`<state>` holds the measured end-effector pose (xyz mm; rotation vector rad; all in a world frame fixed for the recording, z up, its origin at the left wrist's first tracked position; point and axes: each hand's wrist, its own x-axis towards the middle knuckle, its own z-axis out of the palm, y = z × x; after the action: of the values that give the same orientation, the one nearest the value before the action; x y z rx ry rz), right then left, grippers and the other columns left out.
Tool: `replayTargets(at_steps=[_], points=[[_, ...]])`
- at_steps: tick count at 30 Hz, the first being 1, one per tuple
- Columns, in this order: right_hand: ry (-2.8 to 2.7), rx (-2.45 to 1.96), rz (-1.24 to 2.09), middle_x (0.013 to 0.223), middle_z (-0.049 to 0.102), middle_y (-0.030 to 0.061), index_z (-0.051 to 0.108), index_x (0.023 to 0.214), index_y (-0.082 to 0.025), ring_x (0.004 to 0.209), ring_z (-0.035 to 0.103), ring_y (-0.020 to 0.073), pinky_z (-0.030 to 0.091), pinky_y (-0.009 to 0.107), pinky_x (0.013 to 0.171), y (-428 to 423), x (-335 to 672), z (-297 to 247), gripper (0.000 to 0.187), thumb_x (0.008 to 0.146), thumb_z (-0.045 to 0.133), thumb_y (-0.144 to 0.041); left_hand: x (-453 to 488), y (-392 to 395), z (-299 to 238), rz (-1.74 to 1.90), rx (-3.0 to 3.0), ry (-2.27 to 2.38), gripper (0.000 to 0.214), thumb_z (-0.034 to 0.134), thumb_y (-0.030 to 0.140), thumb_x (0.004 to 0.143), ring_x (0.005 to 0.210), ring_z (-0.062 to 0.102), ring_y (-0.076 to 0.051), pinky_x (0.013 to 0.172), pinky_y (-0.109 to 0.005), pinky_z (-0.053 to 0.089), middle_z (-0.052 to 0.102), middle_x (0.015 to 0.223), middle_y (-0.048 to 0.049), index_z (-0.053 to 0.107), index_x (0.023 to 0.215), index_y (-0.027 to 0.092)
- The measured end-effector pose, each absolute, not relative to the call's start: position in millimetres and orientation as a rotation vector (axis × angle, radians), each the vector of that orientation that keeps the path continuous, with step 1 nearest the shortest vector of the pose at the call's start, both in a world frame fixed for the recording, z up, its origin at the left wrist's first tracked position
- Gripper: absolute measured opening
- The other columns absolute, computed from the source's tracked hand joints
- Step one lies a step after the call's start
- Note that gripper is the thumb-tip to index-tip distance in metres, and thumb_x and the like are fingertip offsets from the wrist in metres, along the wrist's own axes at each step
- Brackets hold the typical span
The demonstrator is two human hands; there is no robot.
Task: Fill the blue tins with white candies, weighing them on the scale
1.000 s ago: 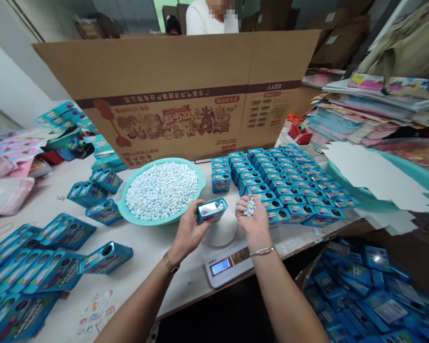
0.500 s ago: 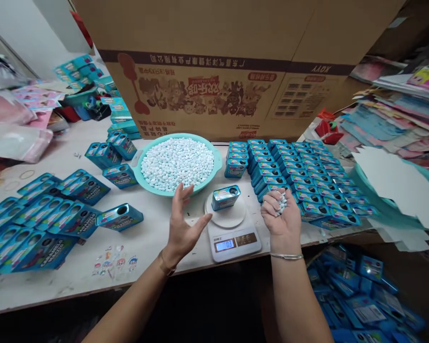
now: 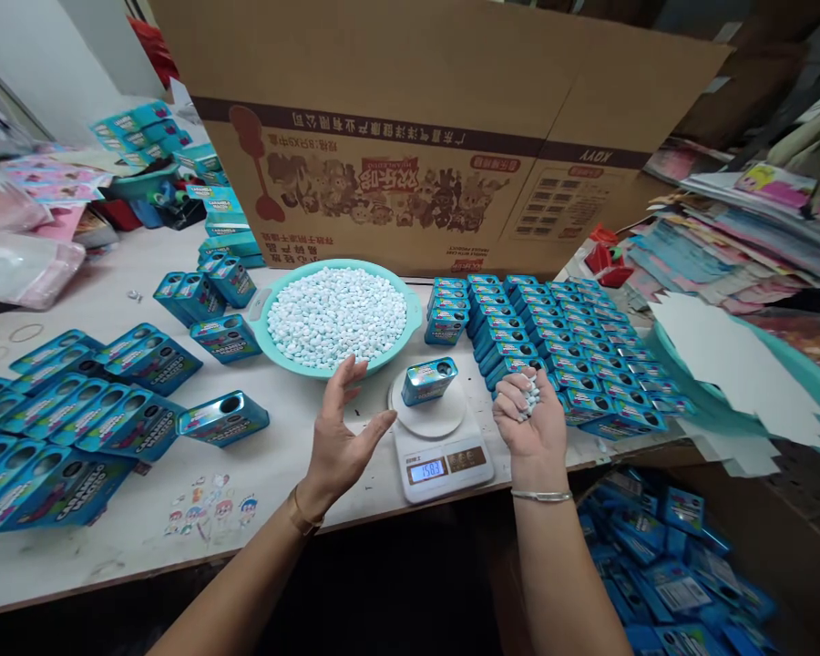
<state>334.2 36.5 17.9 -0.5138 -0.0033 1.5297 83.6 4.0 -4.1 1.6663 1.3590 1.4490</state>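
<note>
1. Counted two hands of one person. Found the left hand (image 3: 338, 437) open and empty, thumb spread wide, near the scale but apart from it. Found the right hand (image 3: 531, 419) turned palm up, fingers curled over a small clutch of pale pellets (image 3: 529, 398); could not count these.
2. Counted one white scale (image 3: 444, 446), with one blue tin (image 3: 428, 383) upright on its round pan, touched by neither hand. Read on its lit display, apparently: 158.3.
3. Counted one teal bowl (image 3: 263, 328), filled with more pellets, just left of and behind the scale.
4. Counted, left of the scale: one lone tin (image 3: 223, 419); one tin near the bowl (image 3: 224, 339); a group of apparently four tins (image 3: 201, 296). Noted farther left a larger cluster of tins (image 3: 129, 419), overlapping and cut by the frame edge; could not count exactly.
5. Counted, right of the bowl, one short file of apparently four tins (image 3: 446, 321). Noted beside it a close-packed block of tins (image 3: 553, 351), in several rows; too tight for a sure count.
6. Found the worktop (image 3: 287, 428) white and marked, with printed cartoon figures (image 3: 209, 510) near the front edge and two thin rings (image 3: 25, 333) at left.
7. Noted around: one large printed cardboard box (image 3: 383, 91) behind; one red dispenser (image 3: 608, 264); white sheets (image 3: 724, 364) across a teal basin (image 3: 799, 364); piled printed papers (image 3: 717, 255) at right; a jumbled heap of tins (image 3: 670, 565) below the edge; a pale wall (image 3: 75, 55) at upper left.
</note>
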Motion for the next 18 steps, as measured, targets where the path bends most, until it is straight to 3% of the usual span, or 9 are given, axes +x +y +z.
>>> replayTargets(at_steps=[5,9,12,15,18], points=[[0.019,-0.508,1.538,0.055,0.044,-0.0069,0.049,0.078,-0.021,0.036,0.036,0.0058,0.026,0.015,0.029,37.6,329.8,18.7,0.032,0.102,0.03,-0.03,102.8,22.0,-1.4,1.355,1.806,1.303,0.075,0.073,0.035,0.081,0.133,0.049,-0.028,0.105,-0.043,0.046,0.05,0.143,-0.0152,0.036,0.145,0.022],[-0.005,-0.535,1.561,0.056,0.045,-0.008,0.048,0.077,-0.021,0.038,0.038,0.005,0.028,0.013,0.031,44.0,326.1,14.8,0.022,0.098,0.045,-0.027,126.5,40.8,-17.5,1.233,1.744,1.312,0.084,0.076,0.033,0.076,0.13,0.052,-0.029,0.107,-0.045,0.044,0.051,0.141,-0.0168,0.032,0.146,0.019],[0.076,-0.589,1.483,0.056,0.047,-0.0076,0.047,0.073,-0.021,0.041,0.045,0.0051,0.04,0.013,0.039,50.9,321.1,10.0,0.024,0.096,0.048,-0.026,141.4,50.5,-33.0,1.161,1.651,1.341,0.067,0.072,0.031,0.078,0.118,0.06,-0.026,0.102,-0.043,0.047,0.06,0.129,-0.0141,0.042,0.137,0.018],[0.169,-0.678,1.337,0.057,0.054,-0.0059,0.05,0.074,-0.021,0.05,0.056,0.0078,0.057,0.023,0.057,56.2,315.2,4.0,0.023,0.096,0.047,-0.026,144.6,54.8,-30.9,1.13,1.699,1.307,0.039,0.063,0.03,0.085,0.107,0.064,-0.023,0.096,-0.041,0.05,0.066,0.116,-0.0102,0.052,0.122,0.018],[0.184,-0.672,1.292,0.059,0.059,-0.0047,0.053,0.076,-0.021,0.057,0.063,0.0114,0.061,0.031,0.065,60.8,308.1,-4.5,0.02,0.095,0.05,-0.027,138.5,58.0,1.2,1.089,1.973,1.174,0.044,0.058,0.032,0.09,0.111,0.061,-0.024,0.097,-0.041,0.049,0.062,0.121,-0.0108,0.049,0.131,0.021]])
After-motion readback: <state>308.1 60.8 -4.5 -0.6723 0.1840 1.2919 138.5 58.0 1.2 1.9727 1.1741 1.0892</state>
